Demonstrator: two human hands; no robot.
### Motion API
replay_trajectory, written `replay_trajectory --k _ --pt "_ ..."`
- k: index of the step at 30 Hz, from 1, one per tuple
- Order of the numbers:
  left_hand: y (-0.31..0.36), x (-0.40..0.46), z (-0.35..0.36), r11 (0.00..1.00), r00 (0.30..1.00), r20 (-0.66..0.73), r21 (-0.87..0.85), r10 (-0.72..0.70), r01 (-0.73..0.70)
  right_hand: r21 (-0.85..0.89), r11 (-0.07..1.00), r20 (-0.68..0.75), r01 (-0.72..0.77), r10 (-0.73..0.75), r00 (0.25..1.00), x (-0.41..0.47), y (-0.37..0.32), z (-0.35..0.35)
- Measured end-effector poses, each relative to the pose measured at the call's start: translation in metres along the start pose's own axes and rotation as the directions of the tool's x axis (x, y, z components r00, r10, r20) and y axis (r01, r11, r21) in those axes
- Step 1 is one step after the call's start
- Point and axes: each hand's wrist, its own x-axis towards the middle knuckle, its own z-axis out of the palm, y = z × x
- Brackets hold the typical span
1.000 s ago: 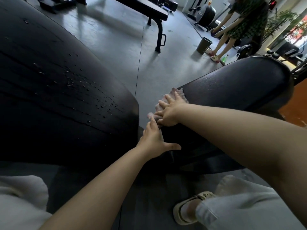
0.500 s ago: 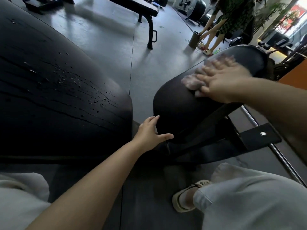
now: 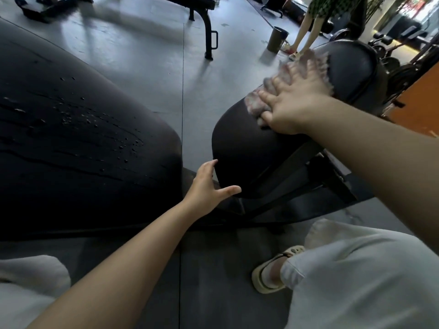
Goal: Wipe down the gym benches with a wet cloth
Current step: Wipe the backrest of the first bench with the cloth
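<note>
Grey gym floor (image 3: 142, 55) runs all around, shiny where the light hits it. At nine o'clock sits a big black bench pad (image 3: 71, 143) with little water drops on it, so it looks wiped already. Near the middle, the left hand (image 3: 209, 186) rests on the near end of the second bench pad (image 3: 242, 148), fingers spread and relaxed, gripping nothing, just keeping it steady. At two o'clock the right hand (image 3: 292, 105) lies flat with straight fingers on the wet cloth (image 3: 306, 67), pressing it onto the top of that same pad. The cloth looks blurry, so it is likely sliding. To do this well, I think the hand should push down evenly, go in long strokes to the far end, and get the edges too. At one o'clock stand a cup (image 3: 276, 40) and another person's legs (image 3: 306, 27). I count three benches with the one at twelve o'clock (image 3: 190, 1), two hands, one cloth, one cup.
</note>
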Motion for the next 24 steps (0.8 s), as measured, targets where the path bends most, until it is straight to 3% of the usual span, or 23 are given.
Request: replay_trajectory --k 6,9,13,19,24 --pt "0.001 -0.002 0.001 0.998 1.000 -0.019 -0.066 -0.020 0.019 0.014 0.983 0.048 0.186 -0.186 0.981 -0.006 -0.054 0.004" --pt "0.003 -0.004 0.002 0.996 0.999 -0.030 -0.088 -0.016 0.014 -0.002 0.955 0.011 0.296 -0.296 0.955 -0.023 -0.079 0.017" --pt "0.004 -0.003 0.002 0.993 0.999 -0.041 -0.119 -0.019 0.014 0.010 0.950 -0.067 0.314 -0.312 0.948 -0.048 -0.081 0.028" --pt "0.004 -0.003 0.000 0.990 0.999 -0.010 -0.135 -0.039 0.037 0.039 0.992 -0.260 0.123 -0.108 0.960 -0.057 -0.013 0.027" --pt "0.006 -0.002 0.000 0.997 0.999 0.010 -0.056 -0.047 0.047 0.136 0.978 -0.216 -0.159 0.186 0.959 -0.037 0.031 0.014"
